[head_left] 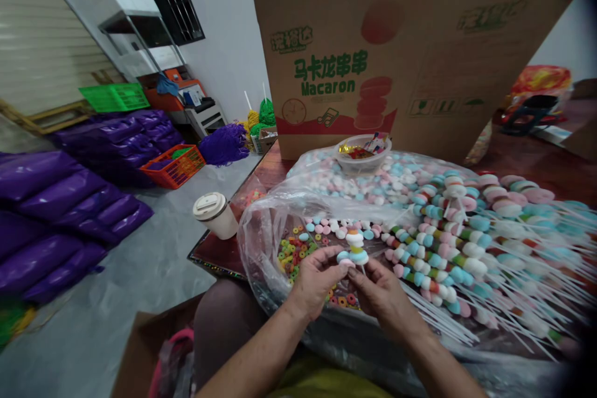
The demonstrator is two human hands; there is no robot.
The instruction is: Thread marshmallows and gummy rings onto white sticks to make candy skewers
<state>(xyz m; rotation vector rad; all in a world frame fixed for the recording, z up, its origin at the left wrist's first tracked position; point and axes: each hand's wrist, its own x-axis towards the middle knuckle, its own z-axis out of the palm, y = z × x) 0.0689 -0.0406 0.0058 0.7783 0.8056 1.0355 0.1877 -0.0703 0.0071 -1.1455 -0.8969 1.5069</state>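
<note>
Between my hands stands a marshmallow skewer [356,240], threaded with white and blue marshmallows and yellow and orange pieces. My right hand [383,293] pinches it low down, round its thin white stick. My left hand [313,278] is closed beside it, with loose blue and pink marshmallows [344,257] at its fingertips against the skewer's lower end. Below and left of the hands lie colourful candy rings [298,255]. Just beyond are loose pastel marshmallows [326,226]. To the right, finished-looking marshmallow skewers [433,255] lie in rows, next to bare white sticks [441,317].
A clear plastic bag [261,224] spreads over the table, with a plastic bowl of wrappers [361,161] farther back. Behind rises a large cardboard box [336,25]. A lidded cup [217,216] stands at the table's left edge. Purple sacks [60,211] and an orange basket [175,168] rest on the floor.
</note>
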